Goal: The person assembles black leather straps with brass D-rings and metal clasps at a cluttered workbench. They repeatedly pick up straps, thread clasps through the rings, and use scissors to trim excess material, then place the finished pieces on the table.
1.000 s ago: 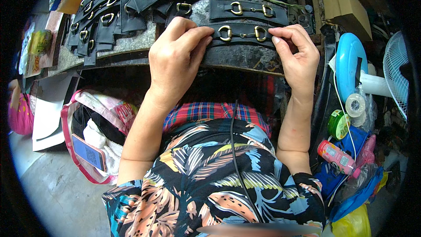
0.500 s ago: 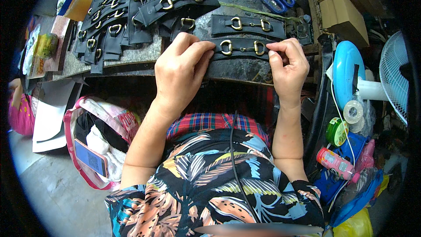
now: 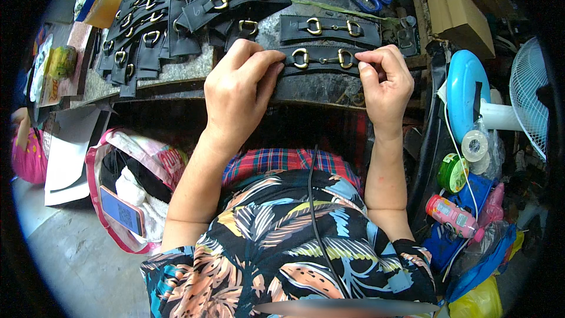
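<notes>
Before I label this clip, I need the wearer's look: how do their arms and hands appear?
The left hand and right hand are bare, with no gloves, rings or watch visible. The forearms are bare up to short black sleeves printed with leaves in peach, blue and white.

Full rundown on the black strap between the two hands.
The strap is black and leather-like, with two gold-coloured D-shaped rings joined by a slim metal link. It runs crosswise near the front edge of the worktable, hardware facing up. The left hand pinches its left end, the right hand its right end, partly hiding both ends. Whether it is lifted off the surface is unclear.
</notes>
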A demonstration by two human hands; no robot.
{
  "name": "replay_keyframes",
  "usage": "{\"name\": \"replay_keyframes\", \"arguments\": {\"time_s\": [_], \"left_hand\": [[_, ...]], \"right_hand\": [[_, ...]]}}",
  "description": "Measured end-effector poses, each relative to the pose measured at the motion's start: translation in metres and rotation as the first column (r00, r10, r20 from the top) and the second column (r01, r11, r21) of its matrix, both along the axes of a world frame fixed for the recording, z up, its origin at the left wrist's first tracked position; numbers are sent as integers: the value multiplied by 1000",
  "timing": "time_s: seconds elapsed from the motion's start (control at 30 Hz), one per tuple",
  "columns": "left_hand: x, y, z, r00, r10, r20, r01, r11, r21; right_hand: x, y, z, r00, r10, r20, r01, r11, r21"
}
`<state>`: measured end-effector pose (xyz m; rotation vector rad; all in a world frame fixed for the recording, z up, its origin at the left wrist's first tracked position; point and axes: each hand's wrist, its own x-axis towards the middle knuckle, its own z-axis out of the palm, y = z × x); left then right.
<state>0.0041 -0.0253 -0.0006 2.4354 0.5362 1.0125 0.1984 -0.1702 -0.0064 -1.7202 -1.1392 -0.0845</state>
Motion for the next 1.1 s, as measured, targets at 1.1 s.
{"name": "replay_keyframes", "arguments": {"time_s": [1.1], "left_hand": [[-2, 0, -4, 1000, 9, 15, -10, 1000, 15]], "right_hand": [[1, -3, -3, 998, -20, -52, 20, 1000, 0]]}}
